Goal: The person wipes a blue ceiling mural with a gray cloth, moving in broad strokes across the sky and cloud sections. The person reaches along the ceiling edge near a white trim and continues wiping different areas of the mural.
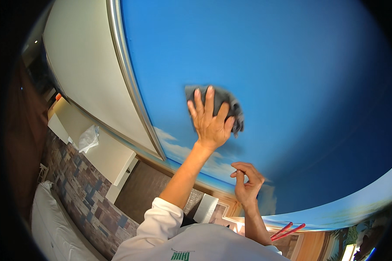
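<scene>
All around and above the left hand [211, 128] spreads a large blue wall [265, 87], its sky-like picture showing white clouds close to the wrist and a darker blue shade off to the right. Left of that hand stands a broad off-white panel [82, 65], edged on the side nearest the fingers by a silver frame [124, 69]. Further down and left of the hand lies a floor [87, 187] patterned in brown, grey and blue-grey patches. At the far left, well apart from the hand, hangs a dark brown drape [26, 139]; below it is a piece of white padded furniture [54, 222], whether bed or couch I cannot tell. Between panel and patterned floor, also left of the hand, a cream desk [104, 156] carries a crumpled white bag [89, 138].

The left hand has its fingers spread apart, pressing a dark grey cloth [226, 96] against the blue wall; the cloth lies under the palm and fingers, its folded edge sticking out to the right past the thumb. Lower and to the right, the right hand [249, 186] is loosely bent near the wall; whether its fingertips meet the thumb I cannot tell. Below it, slightly to the right, show two thin red straps [287, 232].
</scene>
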Action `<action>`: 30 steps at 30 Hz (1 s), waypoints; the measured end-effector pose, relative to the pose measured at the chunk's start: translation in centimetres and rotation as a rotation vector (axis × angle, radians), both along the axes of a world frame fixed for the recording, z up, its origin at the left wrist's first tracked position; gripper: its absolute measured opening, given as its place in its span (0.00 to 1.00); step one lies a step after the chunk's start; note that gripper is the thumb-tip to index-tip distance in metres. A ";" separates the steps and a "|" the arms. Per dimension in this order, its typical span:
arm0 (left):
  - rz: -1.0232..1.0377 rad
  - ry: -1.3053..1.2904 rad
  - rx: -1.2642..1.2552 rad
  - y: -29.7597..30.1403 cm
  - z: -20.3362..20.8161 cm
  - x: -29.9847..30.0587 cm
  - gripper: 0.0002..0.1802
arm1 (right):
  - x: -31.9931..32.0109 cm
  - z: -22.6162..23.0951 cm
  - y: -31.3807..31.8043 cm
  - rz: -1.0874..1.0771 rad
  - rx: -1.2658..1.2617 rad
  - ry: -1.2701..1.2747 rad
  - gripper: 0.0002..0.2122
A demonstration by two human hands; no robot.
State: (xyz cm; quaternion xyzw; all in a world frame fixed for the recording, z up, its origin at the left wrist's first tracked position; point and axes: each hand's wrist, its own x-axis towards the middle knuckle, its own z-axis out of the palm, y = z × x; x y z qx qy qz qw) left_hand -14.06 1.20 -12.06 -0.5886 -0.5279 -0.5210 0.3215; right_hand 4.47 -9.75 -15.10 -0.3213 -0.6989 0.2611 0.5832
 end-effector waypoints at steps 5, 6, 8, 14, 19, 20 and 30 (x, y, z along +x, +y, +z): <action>0.003 -0.075 0.017 -1.1 -12.3 -2.1 0.26 | -1.2 -0.8 -0.2 0.052 -0.052 -0.062 0.10; -0.002 -0.089 0.009 -1.6 -14.1 -2.3 0.28 | -1.5 -0.9 -0.2 0.062 -0.055 -0.066 0.10; -0.002 -0.116 -0.015 -2.1 -15.5 -2.8 0.31 | -2.1 -0.9 -0.3 0.081 -0.069 -0.071 0.09; 0.021 -0.196 0.024 -1.2 -5.6 -5.2 0.33 | -2.9 -0.6 -0.7 0.126 -0.046 -0.093 0.11; 0.060 -0.178 0.075 -0.1 -0.4 -7.0 0.34 | -3.6 -0.8 -1.1 0.149 -0.076 -0.091 0.11; 0.107 -0.200 0.031 0.0 -1.0 -7.1 0.35 | -3.8 -0.9 -1.2 0.161 -0.088 -0.089 0.11; 0.150 -0.821 -0.113 -1.1 -11.3 -5.0 0.33 | -5.4 -1.6 -2.3 0.246 -0.092 -0.157 0.10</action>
